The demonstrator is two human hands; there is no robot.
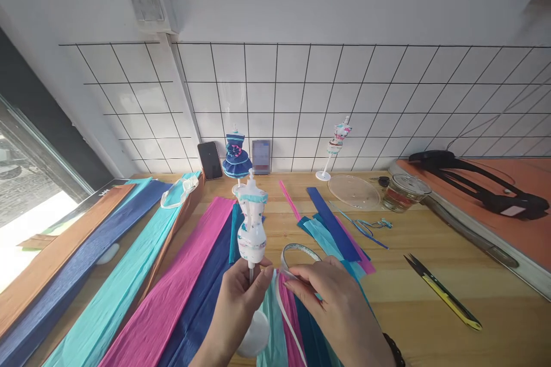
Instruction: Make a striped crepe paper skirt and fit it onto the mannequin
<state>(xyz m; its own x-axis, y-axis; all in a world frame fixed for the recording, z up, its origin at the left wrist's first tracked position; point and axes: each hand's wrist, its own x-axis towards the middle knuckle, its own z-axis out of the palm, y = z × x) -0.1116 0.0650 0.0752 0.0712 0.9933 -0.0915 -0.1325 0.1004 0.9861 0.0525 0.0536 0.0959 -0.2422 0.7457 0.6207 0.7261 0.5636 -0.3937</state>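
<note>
My left hand [243, 292] is closed around the thin pole of a small white dress form [252, 223], just under its body. The form stands upright, with turquoise and pink traces on its surface and a round white base [255, 335] below my wrist. In my right hand [329, 298], thumb and fingers pinch a narrow white tape measure [287, 312]; one part loops up above the fingers and another hangs toward the front edge. Beneath the hands lie turquoise, pink and dark teal crepe paper strips [295, 304], partly covered by my right hand.
Long crepe paper sheets [172, 287] cover the left side. Behind stand a blue-dressed form [236, 155], a phone [210, 160] and another form [338, 140]. A yellow-black pointed tool [443, 292], a glass jar [405, 192] and a clear disc [353, 191] lie to the right.
</note>
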